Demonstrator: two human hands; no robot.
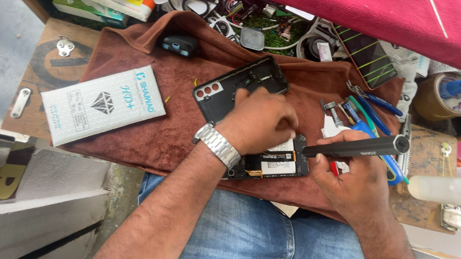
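Note:
My left hand point(258, 121), with a metal watch point(217, 144) on the wrist, rests fingers-down on an opened phone point(274, 162) whose battery and insides show. My right hand point(356, 177) grips a black pen-shaped screwdriver point(357, 147), its tip pointing at the phone's right edge. The phone's black back cover point(230, 87) lies just beyond my left hand on the brown cloth point(139, 135).
A white flat packet point(103, 104) lies on the cloth's left. Blue-handled tweezers and tools point(375, 105) sit at the right, with a tape roll point(436, 98) and a white squeeze bottle point(450, 190). Cables and parts crowd the back. A small black case point(179, 44) lies behind.

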